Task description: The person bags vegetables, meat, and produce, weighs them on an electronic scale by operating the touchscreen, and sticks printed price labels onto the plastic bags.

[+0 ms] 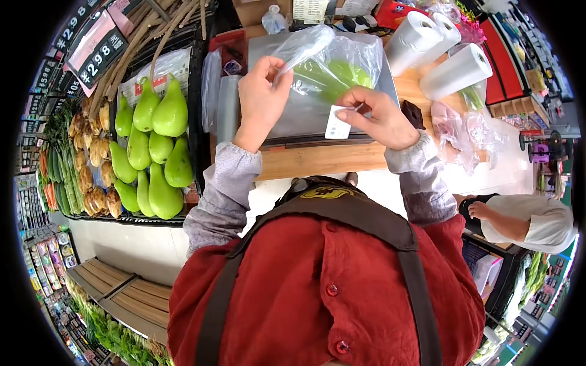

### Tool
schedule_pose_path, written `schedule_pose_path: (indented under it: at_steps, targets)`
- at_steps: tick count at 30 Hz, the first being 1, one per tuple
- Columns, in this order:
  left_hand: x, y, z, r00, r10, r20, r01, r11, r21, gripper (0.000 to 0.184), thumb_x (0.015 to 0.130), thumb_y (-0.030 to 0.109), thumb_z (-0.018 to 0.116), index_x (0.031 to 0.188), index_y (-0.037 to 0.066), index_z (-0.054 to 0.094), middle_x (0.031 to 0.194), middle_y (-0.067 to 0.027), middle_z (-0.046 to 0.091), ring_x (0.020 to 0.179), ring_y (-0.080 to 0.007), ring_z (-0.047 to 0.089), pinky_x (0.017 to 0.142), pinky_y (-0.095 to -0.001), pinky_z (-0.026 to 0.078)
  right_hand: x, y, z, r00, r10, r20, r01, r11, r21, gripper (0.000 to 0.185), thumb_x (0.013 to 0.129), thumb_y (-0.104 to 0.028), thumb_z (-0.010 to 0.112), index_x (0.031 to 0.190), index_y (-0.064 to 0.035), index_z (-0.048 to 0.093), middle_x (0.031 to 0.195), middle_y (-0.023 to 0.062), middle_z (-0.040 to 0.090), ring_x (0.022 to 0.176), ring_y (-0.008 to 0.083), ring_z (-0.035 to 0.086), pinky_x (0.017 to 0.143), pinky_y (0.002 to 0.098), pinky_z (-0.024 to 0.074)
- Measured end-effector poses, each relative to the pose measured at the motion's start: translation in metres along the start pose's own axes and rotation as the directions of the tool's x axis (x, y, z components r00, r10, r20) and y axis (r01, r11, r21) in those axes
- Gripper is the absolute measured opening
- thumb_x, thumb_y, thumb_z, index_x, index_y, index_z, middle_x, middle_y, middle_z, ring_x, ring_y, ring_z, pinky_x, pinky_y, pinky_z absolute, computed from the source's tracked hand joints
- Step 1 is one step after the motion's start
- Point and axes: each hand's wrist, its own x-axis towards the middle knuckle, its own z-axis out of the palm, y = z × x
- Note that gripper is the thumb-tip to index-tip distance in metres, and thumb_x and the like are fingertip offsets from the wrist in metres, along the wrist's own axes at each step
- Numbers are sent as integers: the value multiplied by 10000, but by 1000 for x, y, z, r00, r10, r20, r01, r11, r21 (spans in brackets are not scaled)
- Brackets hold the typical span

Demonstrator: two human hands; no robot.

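Note:
A clear plastic bag with a green vegetable in it lies over a grey metal tray on the wooden counter. My left hand pinches the gathered end of the bag at its left side. Between the thumb and fingers of my right hand is a small white label with print on it, held just in front of the bag. The vegetable's exact kind is blurred by the plastic.
Pale green gourds fill a black crate to the left, beside a price sign. Rolls of plastic bags and crumpled bags lie on the right. Another person stands at far right.

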Motion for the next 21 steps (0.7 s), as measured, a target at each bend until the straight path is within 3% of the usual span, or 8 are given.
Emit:
schedule_pose_path:
  at_steps: [1,4,6,8,12,14,18,21]
  targets:
    - [0,-4,0,999,-40,23,41,999,-26,169,770,141,662,858,16,592,650,-97,622,556,-140,577,533,-274,438,6,-3,1,992,-110,-60,90,959,-269,237,818,-224,658,837,-4,570,761,79,583,642,166,551,582,296,439]
    - [-1,-16,3,997,-69,41,72,994,-82,188,779,151,661,885,9,599,676,-106,629,560,-150,575,538,-283,440,23,-9,5,982,-115,-147,44,908,-416,283,777,-266,672,822,-7,568,766,125,569,641,269,559,588,355,445]
    - [-1,-20,5,998,-56,29,59,992,-113,201,783,160,662,899,7,602,689,-109,632,558,-160,574,538,-289,439,30,-12,7,980,-132,-150,53,895,-442,270,780,-271,661,819,-20,568,772,119,573,645,285,566,586,371,443]
    - [-1,-22,5,988,-127,83,134,987,-85,216,791,180,659,910,8,606,705,-120,632,559,-178,575,540,-298,438,34,-13,10,973,-189,-129,103,865,-492,215,803,-180,666,816,-2,548,759,96,528,609,181,513,562,299,412]
    - [0,-31,-1,979,-173,108,181,981,-75,220,817,209,634,905,9,611,684,-128,621,564,-195,577,543,-313,439,39,-7,16,958,-233,-170,103,827,-552,211,804,-186,665,836,-7,558,753,110,550,611,188,545,566,303,430]
    - [1,-42,-1,979,-180,97,184,982,-34,223,823,221,627,901,13,614,672,-128,616,554,-210,573,542,-322,438,44,-5,12,950,-148,-276,-21,849,-528,241,789,-261,651,848,-35,589,769,130,596,652,272,600,596,361,458]
    - [0,-50,1,974,-198,113,195,980,36,229,833,252,613,884,30,621,634,-137,592,536,-257,560,532,-350,431,54,4,-5,956,-45,-291,-80,912,-403,284,799,-290,642,861,-17,596,729,152,606,665,285,606,615,359,461]
    - [1,-49,2,976,-186,117,180,982,57,226,834,264,614,862,40,620,620,-142,583,542,-278,562,524,-366,425,59,10,-8,955,-54,-291,-99,868,-486,301,796,-302,634,872,-14,591,745,163,605,698,308,609,638,383,465]
